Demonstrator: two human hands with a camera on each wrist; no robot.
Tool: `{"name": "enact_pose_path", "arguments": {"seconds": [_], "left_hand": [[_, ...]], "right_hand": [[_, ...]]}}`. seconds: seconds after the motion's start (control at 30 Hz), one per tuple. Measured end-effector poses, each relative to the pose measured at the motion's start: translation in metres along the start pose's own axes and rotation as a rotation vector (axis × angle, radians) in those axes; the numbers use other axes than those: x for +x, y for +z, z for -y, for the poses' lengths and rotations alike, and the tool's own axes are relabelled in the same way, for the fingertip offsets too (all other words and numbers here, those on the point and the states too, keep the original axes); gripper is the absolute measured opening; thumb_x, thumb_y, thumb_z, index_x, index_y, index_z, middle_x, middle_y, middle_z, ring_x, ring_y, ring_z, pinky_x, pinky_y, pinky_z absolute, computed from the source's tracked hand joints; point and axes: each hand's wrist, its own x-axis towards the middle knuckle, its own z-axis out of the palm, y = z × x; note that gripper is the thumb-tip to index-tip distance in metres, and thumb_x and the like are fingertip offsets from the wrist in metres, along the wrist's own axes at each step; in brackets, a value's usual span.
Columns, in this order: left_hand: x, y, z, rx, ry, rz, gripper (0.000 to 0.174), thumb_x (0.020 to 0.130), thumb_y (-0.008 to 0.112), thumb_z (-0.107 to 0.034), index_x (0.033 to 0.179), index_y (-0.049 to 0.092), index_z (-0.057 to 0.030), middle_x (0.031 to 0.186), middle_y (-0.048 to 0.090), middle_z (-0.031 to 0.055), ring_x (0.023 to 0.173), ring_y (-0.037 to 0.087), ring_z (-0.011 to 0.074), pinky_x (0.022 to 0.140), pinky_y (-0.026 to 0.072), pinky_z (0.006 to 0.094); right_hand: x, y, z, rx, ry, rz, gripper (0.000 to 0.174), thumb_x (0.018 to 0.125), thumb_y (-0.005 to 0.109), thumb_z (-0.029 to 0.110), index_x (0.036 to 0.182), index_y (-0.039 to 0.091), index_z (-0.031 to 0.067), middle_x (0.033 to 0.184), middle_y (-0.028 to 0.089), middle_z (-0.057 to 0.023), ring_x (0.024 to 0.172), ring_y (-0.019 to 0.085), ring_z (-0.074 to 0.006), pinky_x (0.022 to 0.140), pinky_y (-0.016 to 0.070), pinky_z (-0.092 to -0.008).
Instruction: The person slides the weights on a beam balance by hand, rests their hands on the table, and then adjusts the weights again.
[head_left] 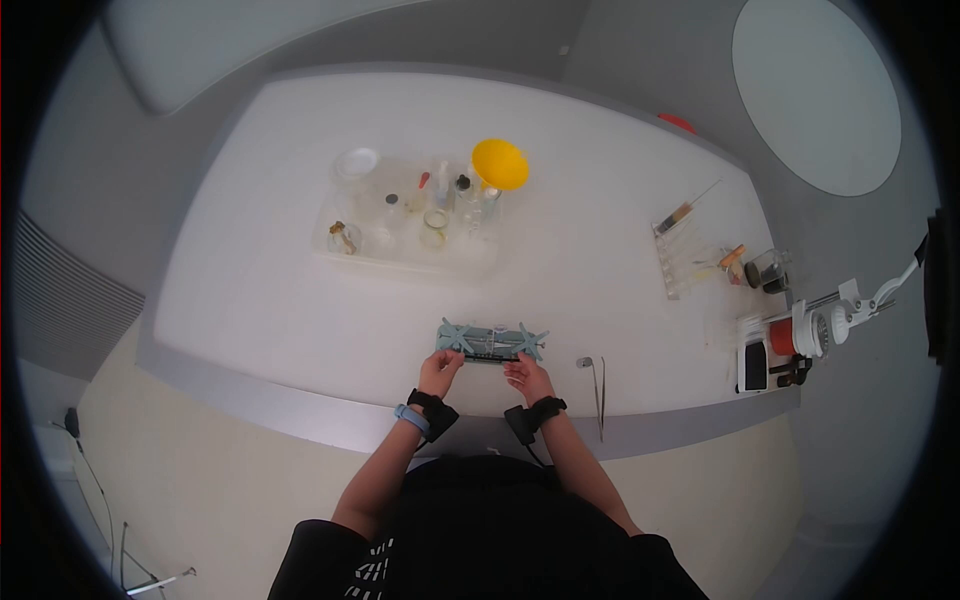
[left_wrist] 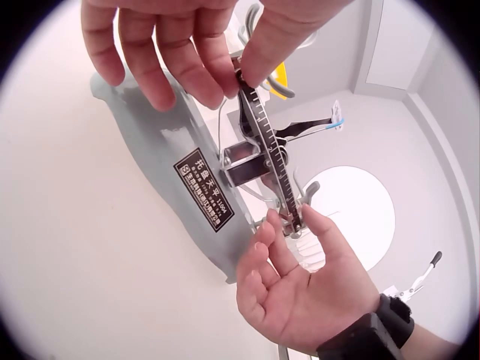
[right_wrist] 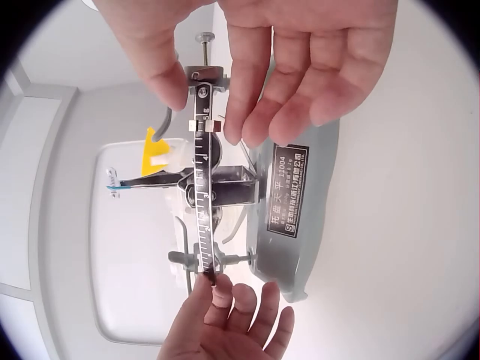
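A grey-green tray balance (head_left: 480,333) stands near the table's front edge, its nameplate (left_wrist: 204,189) facing me. Across its front runs a black graduated beam (right_wrist: 201,169) with white marks. Thumb and forefinger of my left hand (head_left: 438,374) pinch the beam's left end. My right hand (head_left: 530,380) is at the other end, thumb on one side and forefinger on the other, with gaps to the beam in the right wrist view. Between those fingertips sits a small silvery rider (right_wrist: 213,126) near the 5 g mark. Its other fingers are loosely bent.
Tweezers (head_left: 602,395) and a small metallic piece (head_left: 585,363) lie right of the balance. Farther back, a clear plastic bin (head_left: 345,262) holds bottles and glassware, with a yellow funnel (head_left: 500,163). A test-tube rack (head_left: 668,265), jars (head_left: 772,272) and a white device (head_left: 752,365) stand at the right.
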Motion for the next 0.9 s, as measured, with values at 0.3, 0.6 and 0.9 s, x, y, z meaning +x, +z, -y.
{"name": "enact_pose_path", "arguments": {"seconds": [0.3, 0.6, 0.9], "left_hand": [[-0.0005, 0.0013, -0.0026, -0.032, -0.005, 0.006, 0.021, 0.073, 0.055, -0.023, 0.07, 0.053, -0.0015, 0.061, 0.053, 0.0011, 0.057, 0.047, 0.0061, 0.054, 0.0368, 0.0197], [-0.0006, 0.0008, -0.003, -0.016, -0.006, -0.015, 0.022, 0.072, 0.055, -0.022, 0.069, 0.053, -0.0012, 0.061, 0.054, 0.0024, 0.058, 0.047, 0.0069, 0.055, 0.0375, 0.021], [-0.0003, 0.0009, -0.0032, -0.018, 0.005, -0.004, 0.022, 0.072, 0.055, -0.023, 0.069, 0.053, -0.0009, 0.061, 0.054, 0.0026, 0.058, 0.048, 0.0072, 0.055, 0.0375, 0.0211]], "right_hand": [[-0.0046, 0.0039, 0.0054, -0.085, -0.014, 0.026, 0.03, 0.07, 0.055, 0.032, 0.082, 0.05, 0.004, 0.077, 0.055, -0.0062, 0.071, 0.052, -0.0126, 0.064, 0.0406, -0.0233], [-0.0033, 0.0064, 0.0065, -0.082, -0.03, -0.006, 0.029, 0.068, 0.058, 0.028, 0.08, 0.05, 0.0031, 0.074, 0.055, -0.0058, 0.069, 0.053, -0.0127, 0.063, 0.0414, -0.0231], [-0.0044, 0.0059, 0.0075, -0.082, -0.04, -0.014, 0.03, 0.066, 0.058, 0.029, 0.079, 0.05, 0.0024, 0.073, 0.054, -0.0061, 0.068, 0.053, -0.013, 0.064, 0.0414, -0.0231]]}}
